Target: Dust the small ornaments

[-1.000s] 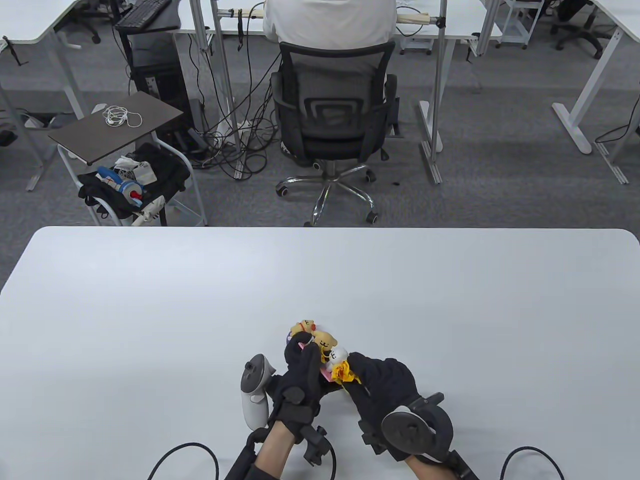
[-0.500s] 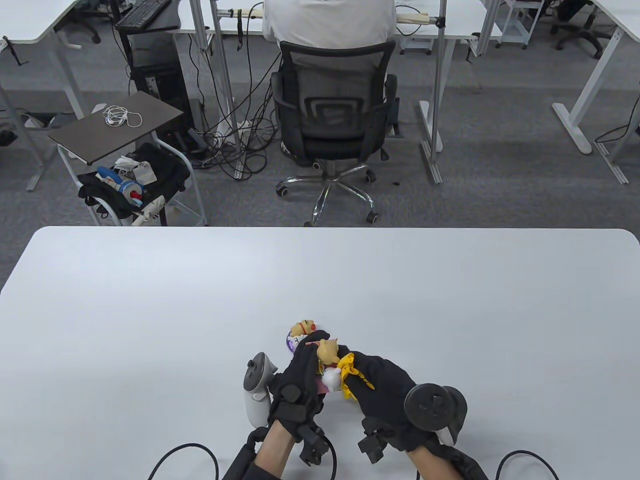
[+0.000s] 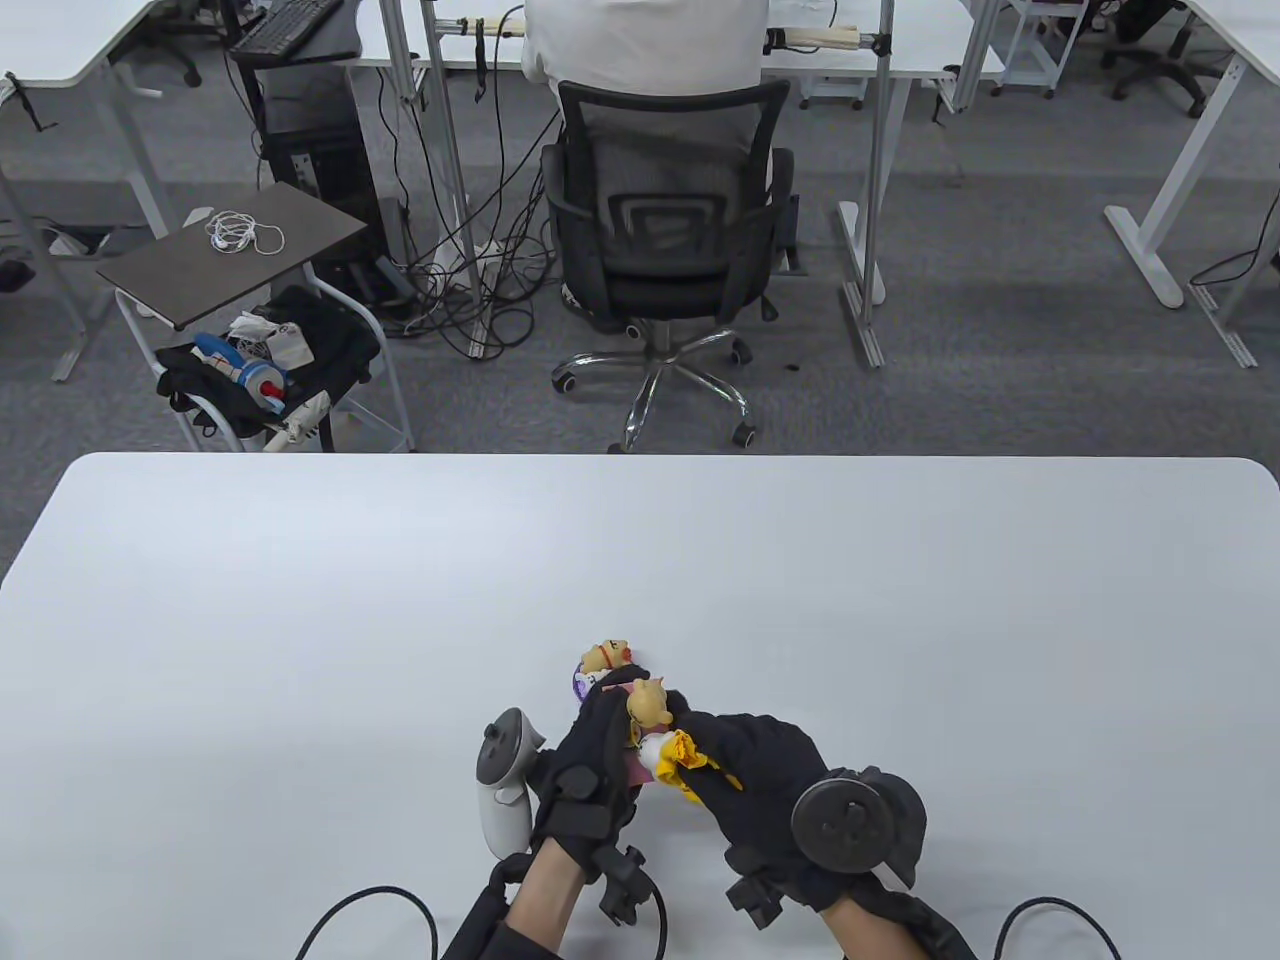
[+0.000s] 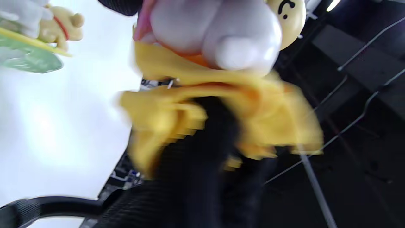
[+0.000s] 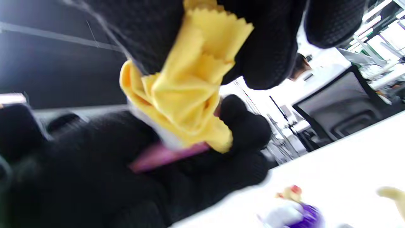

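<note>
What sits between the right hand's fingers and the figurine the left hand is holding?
A bunched yellow cloth, gripped by the right hand and pressed against the figurine that the left hand holds. The table view and right wrist view show it.

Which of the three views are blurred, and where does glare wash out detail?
Table view: sharp, evenly lit. Left wrist view: yellow cloth smeared by motion, table blown out white. Right wrist view: left hand soft, bright background washed out.

Both hands wear black mesh gloves, left hand (image 3: 590,760) and right hand (image 3: 765,775). Bare wrists show. Black cables trail behind
</note>
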`<state>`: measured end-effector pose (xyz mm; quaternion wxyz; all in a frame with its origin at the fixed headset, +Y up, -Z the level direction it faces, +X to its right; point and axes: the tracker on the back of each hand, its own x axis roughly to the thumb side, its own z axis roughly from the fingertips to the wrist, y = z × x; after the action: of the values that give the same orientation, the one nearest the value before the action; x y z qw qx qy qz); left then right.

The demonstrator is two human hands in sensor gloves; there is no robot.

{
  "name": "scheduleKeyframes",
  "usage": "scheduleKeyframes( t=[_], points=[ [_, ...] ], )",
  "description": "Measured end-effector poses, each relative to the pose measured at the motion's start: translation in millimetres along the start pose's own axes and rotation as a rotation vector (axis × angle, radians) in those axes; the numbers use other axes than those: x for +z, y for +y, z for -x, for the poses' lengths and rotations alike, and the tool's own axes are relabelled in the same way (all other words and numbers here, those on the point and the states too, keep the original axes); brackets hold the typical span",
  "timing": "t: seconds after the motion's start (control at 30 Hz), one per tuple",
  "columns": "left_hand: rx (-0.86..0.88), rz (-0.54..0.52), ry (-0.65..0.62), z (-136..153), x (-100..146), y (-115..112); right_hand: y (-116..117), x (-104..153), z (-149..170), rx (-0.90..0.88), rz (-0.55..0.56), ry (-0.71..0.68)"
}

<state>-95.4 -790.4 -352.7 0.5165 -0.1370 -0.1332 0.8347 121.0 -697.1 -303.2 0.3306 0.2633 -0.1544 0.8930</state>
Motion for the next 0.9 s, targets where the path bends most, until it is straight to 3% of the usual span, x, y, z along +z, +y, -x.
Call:
scheduleKeyframes(
  t=[0.1, 0.23, 0.4, 0.53, 0.63, 0.73, 0.8, 0.9],
  points=[
    [0.035, -0.007, -0.052, -7.1, 0.2, 4.5, -0.8, -0.7, 4.6, -0.017, 0.039, 0.007],
    [-0.176, -0.067, 0.009, -8.0, 2.7, 14.2, -5.0, -0.3, 4.7, -0.217, 0.095, 0.064],
    [-0.229, 0.027, 0.136, 2.1, -3.3, -2.5, 18.9, -3.5, 13.5, -0.363, -0.083, 0.232],
    [-0.191, 0.116, 0.143, 4.4, -6.1, -14.4, 27.3, -5.3, 25.6, -0.349, -0.025, 0.339],
    [-0.135, 0.097, 0.101, 2.1, -4.8, -6.3, 20.7, -5.1, 40.5, -0.414, 0.001, 0.362],
    [-0.139, 0.002, 0.103, 0.5, -0.9, -0.8, 20.2, -3.0, 50.6, -0.684, -0.027, 0.434],
    [-0.188, -0.010, 0.085, -1.1, -1.0, -3.4, 20.5, -2.7, 46.1, -0.818, -0.025, 0.421],
    [-0.214, 0.044, 0.137, 2.7, -2.5, -9.0, 19.0, -2.5, 34.2, -0.732, -0.038, 0.351]
  ],
)
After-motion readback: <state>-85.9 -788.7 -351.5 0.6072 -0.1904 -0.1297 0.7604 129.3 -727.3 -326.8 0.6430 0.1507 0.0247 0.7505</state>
